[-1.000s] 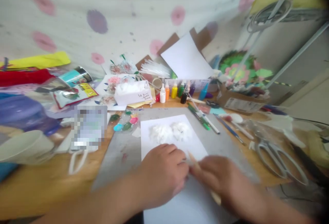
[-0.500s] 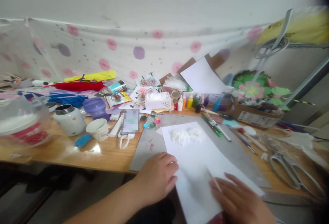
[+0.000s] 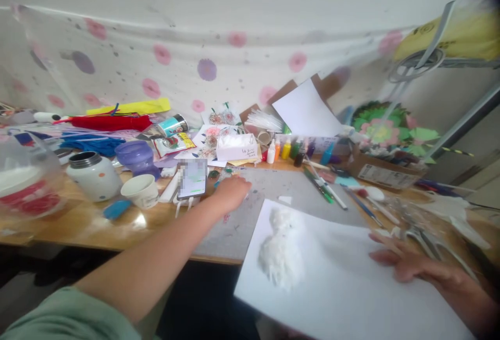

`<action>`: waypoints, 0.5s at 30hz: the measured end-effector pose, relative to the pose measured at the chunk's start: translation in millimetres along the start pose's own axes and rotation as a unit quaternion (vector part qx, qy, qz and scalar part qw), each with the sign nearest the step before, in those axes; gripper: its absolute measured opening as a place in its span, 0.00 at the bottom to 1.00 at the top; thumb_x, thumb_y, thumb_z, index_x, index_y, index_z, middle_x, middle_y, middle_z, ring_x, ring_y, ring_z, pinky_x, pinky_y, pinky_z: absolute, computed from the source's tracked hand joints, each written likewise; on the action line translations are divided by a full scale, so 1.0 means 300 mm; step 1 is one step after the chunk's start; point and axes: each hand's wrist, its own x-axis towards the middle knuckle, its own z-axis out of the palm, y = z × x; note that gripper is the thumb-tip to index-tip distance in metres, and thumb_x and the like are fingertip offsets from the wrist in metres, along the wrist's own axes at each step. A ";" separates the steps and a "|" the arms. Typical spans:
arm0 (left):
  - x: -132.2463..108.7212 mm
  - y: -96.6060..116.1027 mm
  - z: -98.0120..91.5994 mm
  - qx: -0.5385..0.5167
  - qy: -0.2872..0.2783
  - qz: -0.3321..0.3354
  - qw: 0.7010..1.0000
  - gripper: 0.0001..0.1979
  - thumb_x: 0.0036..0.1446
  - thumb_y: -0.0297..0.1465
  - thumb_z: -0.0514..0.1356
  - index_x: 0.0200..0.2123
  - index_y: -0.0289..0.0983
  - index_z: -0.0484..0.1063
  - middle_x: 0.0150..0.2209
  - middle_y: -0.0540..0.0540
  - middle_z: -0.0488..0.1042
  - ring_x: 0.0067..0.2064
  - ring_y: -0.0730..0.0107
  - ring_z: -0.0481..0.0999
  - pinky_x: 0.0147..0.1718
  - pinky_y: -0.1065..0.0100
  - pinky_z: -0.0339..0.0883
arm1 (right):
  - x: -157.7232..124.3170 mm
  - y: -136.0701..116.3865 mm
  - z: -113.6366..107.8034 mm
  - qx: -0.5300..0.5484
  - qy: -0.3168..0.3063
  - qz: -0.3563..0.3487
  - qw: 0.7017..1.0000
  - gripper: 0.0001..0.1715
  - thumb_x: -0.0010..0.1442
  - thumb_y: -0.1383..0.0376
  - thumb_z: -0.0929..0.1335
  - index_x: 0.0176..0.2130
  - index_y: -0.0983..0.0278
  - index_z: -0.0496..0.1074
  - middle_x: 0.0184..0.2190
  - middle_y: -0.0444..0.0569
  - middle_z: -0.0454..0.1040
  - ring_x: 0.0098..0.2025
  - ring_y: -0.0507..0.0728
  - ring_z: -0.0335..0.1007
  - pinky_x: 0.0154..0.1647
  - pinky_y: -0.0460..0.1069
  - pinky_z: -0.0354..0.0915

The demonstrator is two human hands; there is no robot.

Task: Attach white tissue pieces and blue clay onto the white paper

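A white sheet of paper (image 3: 344, 277) lies at a slant near me, its left corner past the table edge. On it sits a fluffy white shape (image 3: 281, 256) made of a smaller and a larger clump. My right hand (image 3: 406, 262) is on the sheet's right side, fingers bent, with what looks like a thin pale stick (image 3: 391, 246) between them. My left hand (image 3: 233, 192) reaches over the grey board (image 3: 253, 225) beside small pots of paint (image 3: 214, 174), partly covering them. Its fingers are curled together; anything in them is hidden.
A phone (image 3: 192, 178), a paper cup (image 3: 139, 191) and a white jar (image 3: 94, 176) stand left. Paint bottles (image 3: 286, 149) line the back beside a white box (image 3: 236, 148). Pens (image 3: 330, 191) lie on the board, and large scissors (image 3: 425, 241) are at right.
The sheet has turned and come nearer, bringing the white clumps toward me. My left hand has left the sheet and moved forward to the paint pots. My right hand has shifted right.
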 end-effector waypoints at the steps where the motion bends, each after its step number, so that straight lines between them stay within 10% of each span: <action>1: 0.016 -0.005 -0.006 0.008 -0.013 0.009 1.000 0.13 0.62 0.35 0.56 0.47 0.34 0.68 0.48 0.42 0.70 0.47 0.63 0.72 0.45 0.55 0.68 | 0.028 -0.006 -0.004 0.025 -0.014 0.009 1.000 0.12 0.55 0.54 0.65 0.25 0.44 0.76 0.38 0.59 0.79 0.50 0.70 0.69 0.43 0.62 0.68; 12: 0.093 -0.065 -0.030 -0.008 -0.081 0.025 0.996 0.07 0.59 0.32 0.58 0.36 0.33 0.71 0.37 0.46 0.73 0.39 0.67 0.72 0.41 0.60 0.67 | 0.258 -0.059 0.034 0.095 -0.108 -0.012 0.989 0.10 0.60 0.62 0.66 0.30 0.51 0.76 0.46 0.57 0.76 0.60 0.62 0.59 0.54 0.58 0.61; 15: 0.087 -0.054 -0.069 -0.059 -0.054 0.027 0.996 0.03 0.53 0.25 0.58 0.28 0.36 0.71 0.32 0.47 0.73 0.37 0.65 0.72 0.37 0.65 0.63 | 0.261 -0.022 0.026 0.002 -0.045 -0.021 0.999 0.14 0.61 0.62 0.62 0.37 0.50 0.77 0.47 0.54 0.76 0.55 0.61 0.67 0.54 0.55 0.60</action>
